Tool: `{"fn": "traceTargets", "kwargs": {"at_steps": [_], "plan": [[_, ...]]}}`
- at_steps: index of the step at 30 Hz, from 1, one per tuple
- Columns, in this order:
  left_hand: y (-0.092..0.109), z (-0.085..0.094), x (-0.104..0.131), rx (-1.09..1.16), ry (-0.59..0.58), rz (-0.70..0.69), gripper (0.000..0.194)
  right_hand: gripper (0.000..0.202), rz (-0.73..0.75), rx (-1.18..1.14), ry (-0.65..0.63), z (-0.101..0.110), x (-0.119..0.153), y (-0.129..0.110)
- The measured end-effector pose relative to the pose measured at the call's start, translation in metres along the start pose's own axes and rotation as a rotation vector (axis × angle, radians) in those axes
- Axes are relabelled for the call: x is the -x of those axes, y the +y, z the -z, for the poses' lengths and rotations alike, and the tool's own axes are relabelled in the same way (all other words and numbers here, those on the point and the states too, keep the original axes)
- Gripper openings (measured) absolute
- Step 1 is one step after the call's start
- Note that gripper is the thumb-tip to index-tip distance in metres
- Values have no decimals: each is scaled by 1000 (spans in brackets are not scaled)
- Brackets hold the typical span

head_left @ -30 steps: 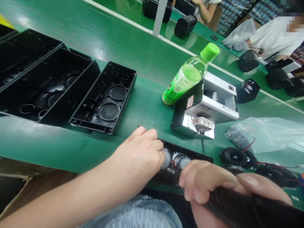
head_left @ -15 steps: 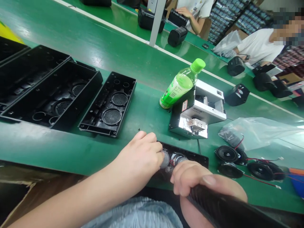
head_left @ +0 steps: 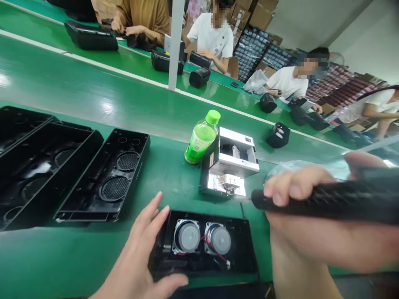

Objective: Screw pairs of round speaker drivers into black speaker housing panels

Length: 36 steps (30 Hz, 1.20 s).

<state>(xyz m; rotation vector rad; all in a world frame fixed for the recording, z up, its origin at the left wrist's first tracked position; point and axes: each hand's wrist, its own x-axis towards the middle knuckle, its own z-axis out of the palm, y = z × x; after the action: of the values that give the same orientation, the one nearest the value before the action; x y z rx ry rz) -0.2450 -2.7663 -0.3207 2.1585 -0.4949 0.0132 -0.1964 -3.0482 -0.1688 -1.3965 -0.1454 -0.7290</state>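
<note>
A black speaker housing (head_left: 240, 245) lies on the green bench in front of me. Two round silver-grey speaker drivers, the left one (head_left: 188, 236) and the right one (head_left: 220, 239), sit in it with red wires between them. My left hand (head_left: 146, 253) is at the housing's left end, fingers spread and thumb apart. To the right, my right hand (head_left: 311, 207) is wrapped round a black electric screwdriver (head_left: 330, 199). Its tip points left, near the front of a white and black screw feeder (head_left: 230, 166).
A bottle with a green cap (head_left: 201, 139) stands beside the feeder. Open black housings (head_left: 106, 178) line the left side. A grey post (head_left: 175, 45) rises behind. Several people work across the bench, with black speakers (head_left: 199, 77) before them. A plastic bag is partly hidden by my right hand.
My right hand has moved up and right with the screwdriver, away from the drivers. My left hand has let go of the driver area and opened. The view has shifted, showing more people.
</note>
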Motion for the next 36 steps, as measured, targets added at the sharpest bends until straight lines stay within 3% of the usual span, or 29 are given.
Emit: {"fn": "traceTargets", "kwargs": {"at_steps": [4,8,17,22,28,36], "plan": [[3,-6,-9,1,-20,-46,115,68,70,33,13,-10,-32,34],[6,-13,-14,5,-20,-154,117,70,33,52,23,-14,-31,58],[0,-21,-12,0,-62,-196,116,71,11,12,22,-4,-28,42],[-3,-25,-9,15,-56,-179,109,69,90,57,23,-6,-32,52],[-3,-29,-6,33,-45,-152,107,70,49,88,37,-13,-35,64],[5,-23,-8,55,-73,-137,104,72,3,59,34,-8,-27,59]]}}
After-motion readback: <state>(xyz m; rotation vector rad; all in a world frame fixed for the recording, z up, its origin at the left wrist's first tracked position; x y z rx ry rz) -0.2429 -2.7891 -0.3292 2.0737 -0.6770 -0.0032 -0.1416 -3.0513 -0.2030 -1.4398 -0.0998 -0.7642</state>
